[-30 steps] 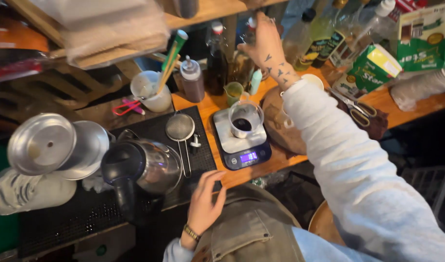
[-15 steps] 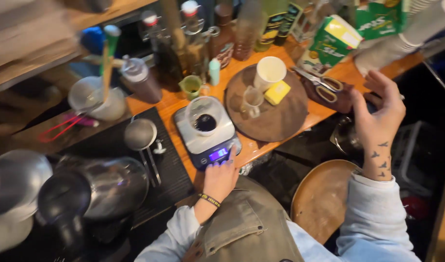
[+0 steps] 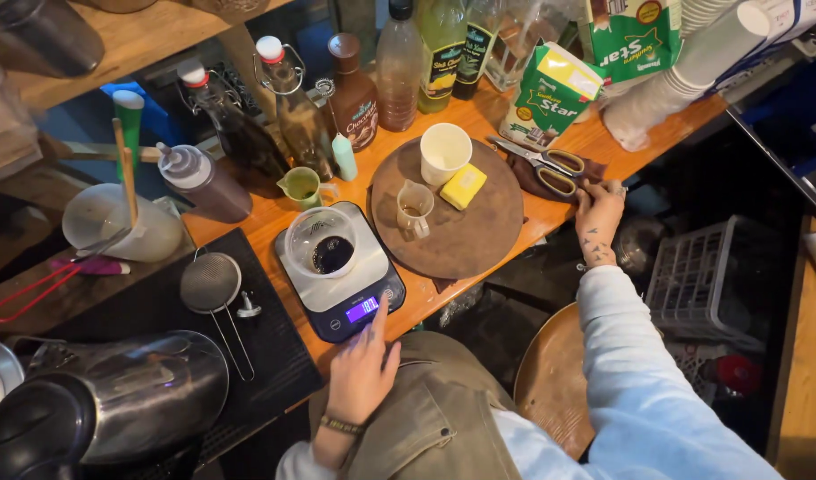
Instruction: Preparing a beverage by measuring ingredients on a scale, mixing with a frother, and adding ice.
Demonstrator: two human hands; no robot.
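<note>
Head view is looking down on an orange wooden bench point(image 3: 550, 209) crowded with drink-making things. The left hand point(image 3: 362, 369) is reaching up to a small digital scale point(image 3: 341, 276), its index finger stretched out and touching the front edge beside the lit purple display, the other fingers point(image 3: 383, 356) lying loosely spread and holding nothing. A clear glass cup point(image 3: 321, 242) with a little dark liquid at the bottom is standing on the scale's platform. The right hand point(image 3: 599, 212) is resting at the bench's near edge, well apart from the scale, with its fingertips point(image 3: 595, 188) bent down onto a dark cloth point(image 3: 537, 178) just beside a pair of scissors point(image 3: 540, 160) with yellowish handles; whether they are pinching the cloth or only pressing on it cannot be told. Between the two hands a round wooden board point(image 3: 461, 236) is carrying a white paper cup point(image 3: 445, 151), a yellow sponge point(image 3: 463, 185) and a small glass measuring jug point(image 3: 414, 206). Left of the scale, a fine mesh strainer point(image 3: 211, 283) is lying on a black mat point(image 3: 266, 347), and a steel kettle point(image 3: 115, 400) is sitting at the lower left. A small green cup point(image 3: 300, 187) is standing just behind the scale, with a row of bottles point(image 3: 355, 89) lining the back of the bench.
</note>
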